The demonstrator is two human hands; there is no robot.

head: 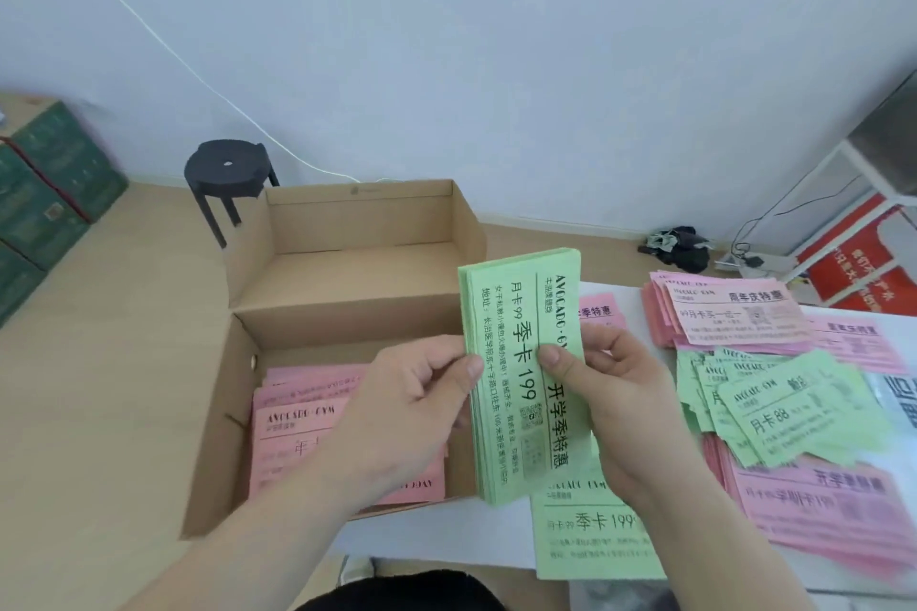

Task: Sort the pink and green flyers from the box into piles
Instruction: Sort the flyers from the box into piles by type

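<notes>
Green flyer stack (521, 362) upright between my hands above box (357, 213) edge; my left hand (417, 407) pinches its left edge, my right hand (610, 392) grips right side, thumb on front.

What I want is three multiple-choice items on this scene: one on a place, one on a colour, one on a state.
1. The pink flyers in the box lie in its: A near half; B far half; C both halves.
2. The stack held up is: A pink; B green; C white.
3. The box is: A taped shut; B open; C upside down.
Answers: 1 A, the far half shows only bare cardboard. 2 B, the left hand and right hand grip green sheets. 3 B, its inside is in full view.
</notes>
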